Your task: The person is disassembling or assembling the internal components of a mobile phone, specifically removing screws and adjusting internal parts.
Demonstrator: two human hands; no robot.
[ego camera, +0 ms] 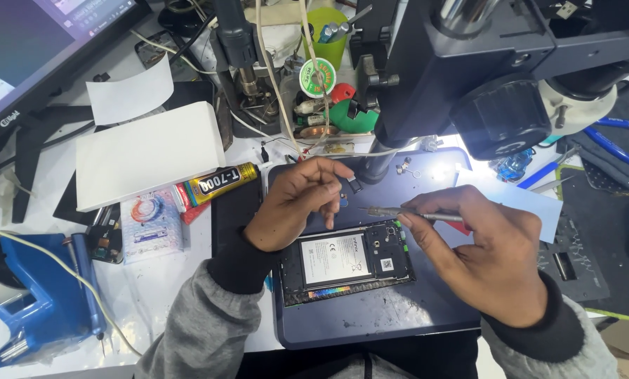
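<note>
The right hand (493, 263) is gripping one thin screwdriver (413, 214), fingers clamped on its shaft, tip pointing left over the phone's (346, 261) top end, prob. to reach a screw there. The left hand (297, 200) is hovering just above the phone w/ fingers pinched together, though whether they're holding anything can't be told. The one phone, back off & battery showing, is lying flat on the blue mat (385, 316) under the microscope (497, 77), one glue tube (216, 184) lying left on the table.

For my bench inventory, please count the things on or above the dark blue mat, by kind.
Opened smartphones with the back cover off: 1
Thin metal screwdrivers, held in the right hand: 1
Pale blue paper sheets: 1
Total: 3
</note>
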